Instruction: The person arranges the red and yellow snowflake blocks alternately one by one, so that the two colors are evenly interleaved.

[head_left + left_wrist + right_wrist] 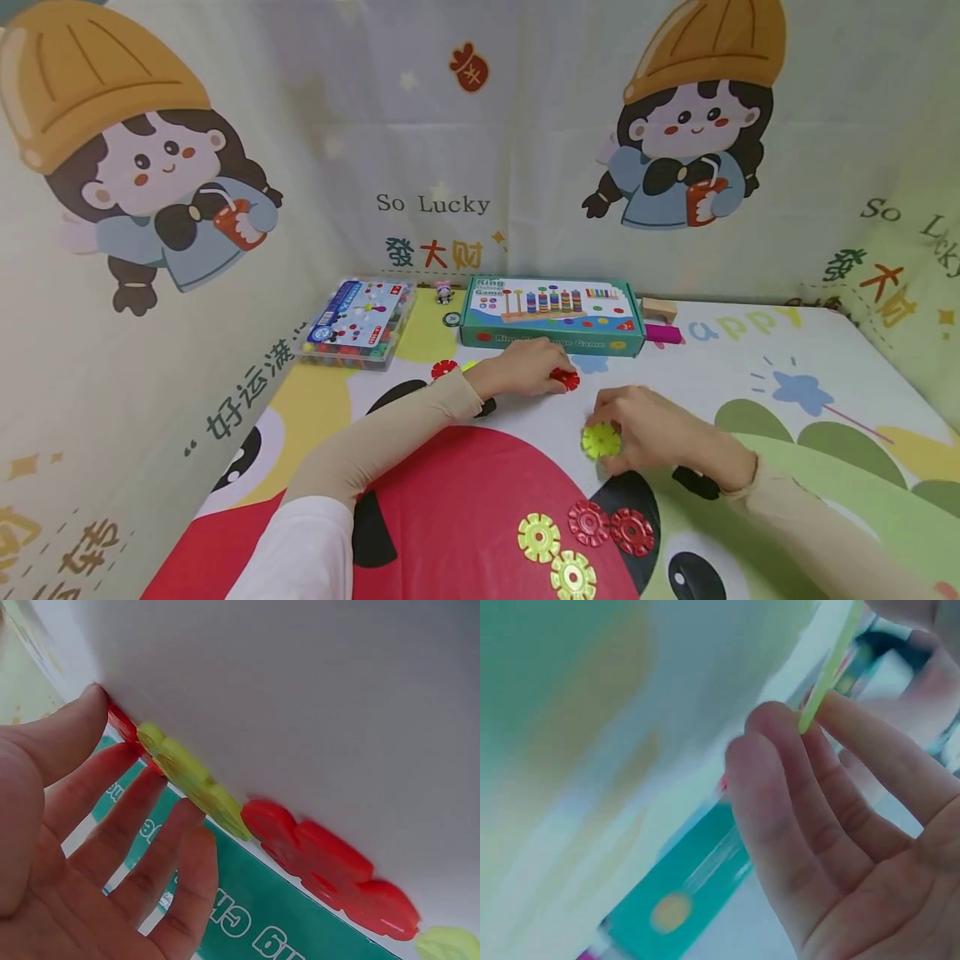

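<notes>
My left hand (528, 367) pinches a red notched plastic disc (567, 380) in front of the green box. In the left wrist view, thumb and fingertips are at that red disc (122, 726); a yellow disc (196, 784), another red disc (326, 874) and a second yellow one (450, 945) follow in a row. The head view shows the row's far end, a red disc (444, 368), while my left forearm hides its middle. Nearer me on the right, my right hand (648, 429) holds a yellow notched disc (602, 442) between thumb and fingers, edge-on in the right wrist view (829, 675).
Two yellow discs (538, 537) and two red discs (632, 532) lie at the near edge. Along the back stand the green game box (551, 343), a clear case (352, 325) of colourful pieces, a small figurine (444, 292), a wooden block (658, 310) and a magenta piece (663, 333).
</notes>
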`<state>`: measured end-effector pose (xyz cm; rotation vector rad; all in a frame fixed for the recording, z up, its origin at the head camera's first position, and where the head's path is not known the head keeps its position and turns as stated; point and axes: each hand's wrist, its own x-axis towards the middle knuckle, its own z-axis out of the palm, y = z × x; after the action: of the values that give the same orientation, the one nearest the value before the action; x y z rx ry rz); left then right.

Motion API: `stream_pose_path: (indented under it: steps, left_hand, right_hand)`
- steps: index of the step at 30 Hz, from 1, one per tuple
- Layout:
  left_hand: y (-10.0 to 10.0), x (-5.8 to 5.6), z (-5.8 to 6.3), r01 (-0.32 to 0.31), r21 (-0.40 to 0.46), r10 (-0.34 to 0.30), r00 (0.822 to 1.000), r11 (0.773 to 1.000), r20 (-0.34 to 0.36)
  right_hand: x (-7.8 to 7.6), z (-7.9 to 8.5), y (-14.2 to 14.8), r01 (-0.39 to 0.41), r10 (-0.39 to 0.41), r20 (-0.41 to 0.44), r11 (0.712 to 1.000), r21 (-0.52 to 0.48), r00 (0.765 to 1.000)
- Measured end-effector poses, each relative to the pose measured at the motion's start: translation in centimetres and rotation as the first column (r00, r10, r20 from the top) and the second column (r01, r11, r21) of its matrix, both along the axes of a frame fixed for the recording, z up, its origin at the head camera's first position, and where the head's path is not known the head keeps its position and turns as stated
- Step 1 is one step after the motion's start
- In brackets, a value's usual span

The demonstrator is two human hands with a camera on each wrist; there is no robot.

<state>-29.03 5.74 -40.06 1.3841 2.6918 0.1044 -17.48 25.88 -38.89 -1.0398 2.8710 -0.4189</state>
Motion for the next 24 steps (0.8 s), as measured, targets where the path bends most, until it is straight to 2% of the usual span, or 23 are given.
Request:
stream_pose_path:
  steps: [5, 7, 9, 14, 19, 24]
  left_hand:
    - [0.0, -0.1, -0.1, -0.007, 0.010, 0.007, 1.000, 1.000, -0.004]
    - [0.1, -0.1, -0.1, -0.005, 0.010, 0.005, 1.000, 1.000, -0.004]
    - [0.2, -0.2, 0.0, -0.002, 0.008, 0.002, 1.000, 1.000, -0.003]
    - [0.4, -0.3, 0.1, 0.008, 0.011, -0.007, 1.000, 1.000, -0.017]
    - [0.4, -0.4, 0.2, 0.009, 0.010, -0.009, 1.000, 1.000, -0.016]
    - [0.3, -0.4, 0.1, 0.017, 0.010, -0.017, 1.000, 1.000, 0.005]
  right_hand:
    - [-4.8, -0.4, 1.9, 0.130, -0.133, -0.072, 0.991, -0.040, 0.988]
    - [-6.0, -0.6, 2.3, 0.161, -0.164, -0.068, 0.986, -0.047, 0.984]
    - [-6.8, -0.7, 2.4, 0.159, -0.162, -0.054, 0.986, -0.058, 0.985]
    - [-6.9, -0.8, 2.0, 0.134, -0.138, -0.059, 0.989, -0.069, 0.989]
    - [-6.4, -1.0, 1.5, 0.183, -0.188, -0.091, 0.982, -0.053, 0.978]
    - [-6.1, -1.3, 1.2, 0.205, -0.208, -0.081, 0.978, -0.041, 0.975]
